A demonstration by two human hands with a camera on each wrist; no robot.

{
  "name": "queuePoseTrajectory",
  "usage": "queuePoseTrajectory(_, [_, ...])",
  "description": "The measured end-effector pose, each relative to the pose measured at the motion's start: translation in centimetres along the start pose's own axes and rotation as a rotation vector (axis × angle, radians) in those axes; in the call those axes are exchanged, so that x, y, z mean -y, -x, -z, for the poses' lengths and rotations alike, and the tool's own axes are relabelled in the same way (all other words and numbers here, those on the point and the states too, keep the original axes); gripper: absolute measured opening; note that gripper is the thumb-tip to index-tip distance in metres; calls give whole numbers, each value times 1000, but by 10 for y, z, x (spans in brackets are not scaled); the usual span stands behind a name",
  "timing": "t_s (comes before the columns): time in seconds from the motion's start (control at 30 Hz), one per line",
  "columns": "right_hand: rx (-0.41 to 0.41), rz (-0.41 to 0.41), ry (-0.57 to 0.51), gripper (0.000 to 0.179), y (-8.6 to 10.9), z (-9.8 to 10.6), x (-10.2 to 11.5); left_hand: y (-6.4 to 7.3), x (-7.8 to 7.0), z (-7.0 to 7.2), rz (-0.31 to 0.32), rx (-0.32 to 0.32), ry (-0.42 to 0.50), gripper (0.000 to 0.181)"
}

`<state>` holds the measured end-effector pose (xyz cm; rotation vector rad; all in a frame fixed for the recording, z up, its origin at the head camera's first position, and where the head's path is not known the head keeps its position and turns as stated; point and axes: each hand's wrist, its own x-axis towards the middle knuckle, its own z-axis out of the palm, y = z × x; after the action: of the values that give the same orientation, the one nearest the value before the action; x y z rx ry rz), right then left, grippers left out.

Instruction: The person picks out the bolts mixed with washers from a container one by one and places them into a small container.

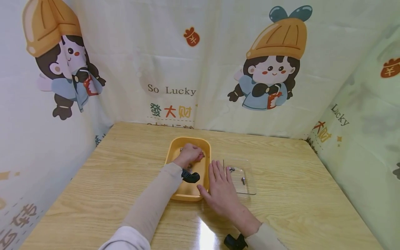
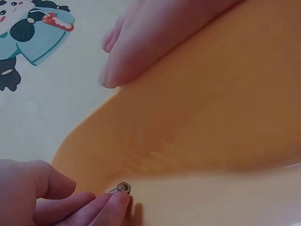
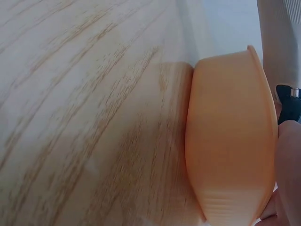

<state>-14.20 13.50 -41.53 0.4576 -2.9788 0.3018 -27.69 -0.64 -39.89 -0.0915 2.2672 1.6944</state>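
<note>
My left hand (image 1: 191, 152) reaches down into an orange plastic tray (image 1: 189, 198). In the left wrist view its fingertips (image 2: 118, 201) touch a small metal screw (image 2: 123, 187) with a socket head, while the thumb lies apart from it. Other small metal pieces (image 1: 189, 166) lie in the tray, partly hidden by the arm. My right hand (image 1: 222, 192) rests along the tray's right rim with fingers straight, thumb over the near part. Seen from the right wrist, the tray's outer wall (image 3: 230, 132) stands on the table beside that hand.
A clear square plastic box (image 1: 250, 184) stands right of the right hand, with a screw (image 1: 243, 180) and another small metal piece (image 1: 231, 169) in it. The wooden table (image 1: 290, 194) meets a printed curtain (image 1: 212, 69) at the back and sides.
</note>
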Motion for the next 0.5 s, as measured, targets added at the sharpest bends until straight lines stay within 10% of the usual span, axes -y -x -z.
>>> queuePoseTrajectory(0.5, [13,-2,5,81,1,-1,0,-6,5,-4,43,71,144,28])
